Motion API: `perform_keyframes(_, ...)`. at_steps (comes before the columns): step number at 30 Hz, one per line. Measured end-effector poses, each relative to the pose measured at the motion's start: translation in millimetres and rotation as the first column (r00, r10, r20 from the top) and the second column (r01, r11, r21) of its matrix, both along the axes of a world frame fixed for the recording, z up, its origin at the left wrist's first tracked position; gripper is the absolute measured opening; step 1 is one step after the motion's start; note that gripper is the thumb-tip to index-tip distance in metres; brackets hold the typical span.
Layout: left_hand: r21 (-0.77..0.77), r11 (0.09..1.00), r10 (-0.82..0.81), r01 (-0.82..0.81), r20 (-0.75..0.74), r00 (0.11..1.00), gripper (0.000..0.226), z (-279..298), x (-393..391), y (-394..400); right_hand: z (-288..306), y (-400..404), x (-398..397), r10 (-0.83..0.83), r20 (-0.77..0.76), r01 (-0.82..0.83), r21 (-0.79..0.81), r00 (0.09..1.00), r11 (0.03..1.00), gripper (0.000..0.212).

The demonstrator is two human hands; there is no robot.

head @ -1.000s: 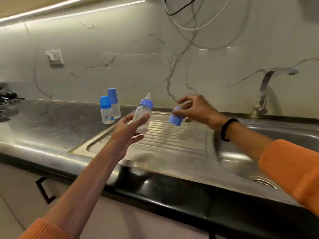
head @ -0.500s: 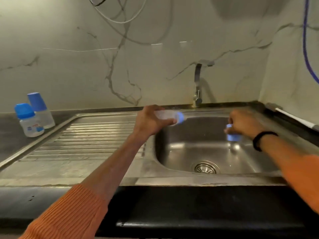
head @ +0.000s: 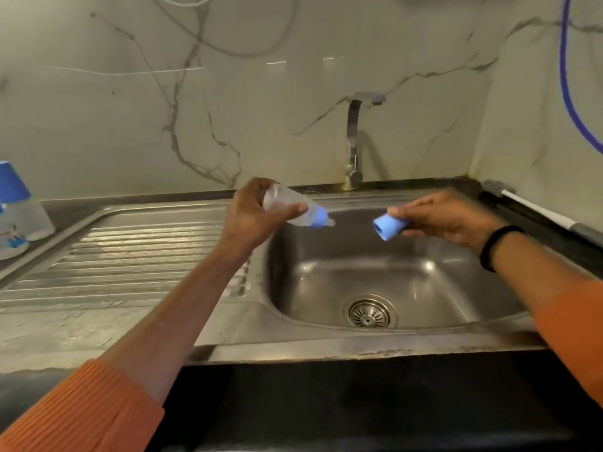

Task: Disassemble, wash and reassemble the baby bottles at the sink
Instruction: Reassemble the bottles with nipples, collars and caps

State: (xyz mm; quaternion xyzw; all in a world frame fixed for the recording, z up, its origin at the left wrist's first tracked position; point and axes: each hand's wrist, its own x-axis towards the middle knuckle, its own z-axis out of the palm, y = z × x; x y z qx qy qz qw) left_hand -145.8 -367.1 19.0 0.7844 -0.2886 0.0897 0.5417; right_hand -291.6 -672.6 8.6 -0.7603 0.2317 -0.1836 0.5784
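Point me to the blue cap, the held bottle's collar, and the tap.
blue cap [head: 389,226], head view, on its side wall near the open end.
bottle collar [head: 319,217], head view, on the blue ring below the teat.
tap [head: 353,138], head view, on the upright pipe.

- The sink basin [head: 375,275] is the landmark; its drain [head: 369,312] lies at the bottom.
- Above its left rim, the left hand [head: 251,216] grips a clear baby bottle [head: 293,208], tilted, nipple toward the basin's middle.
- Above its right part, the right hand [head: 447,218] pinches a blue cap [head: 388,227].
- Behind it stands the tap [head: 354,138].
- Far left of it, past the drainboard [head: 130,256], stand two more bottles [head: 16,210].
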Motion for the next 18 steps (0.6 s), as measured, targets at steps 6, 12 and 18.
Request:
perform_keyframes(6,0.098,0.992,0.046,-0.075,0.269,0.962,0.065,0.7,-11.2,4.5,-4.5,9.5,-2.6,-0.060,0.011,0.061,-0.178,0.998,0.982,0.036)
perform_keyframes(12,-0.028,1.000,-0.007,0.008,0.031,0.999,0.065,1.5,-13.7,1.6,4.0,28.5,6.7,0.029,0.174,-0.038,0.050,0.984,0.998,0.040)
perform_keyframes(18,-0.367,0.914,-0.325,0.171,-0.412,0.851,0.055,0.9,-16.8,-0.5,3.5,49.2,11.7,0.176,0.252,-0.238,0.243,0.952,0.940,0.056)
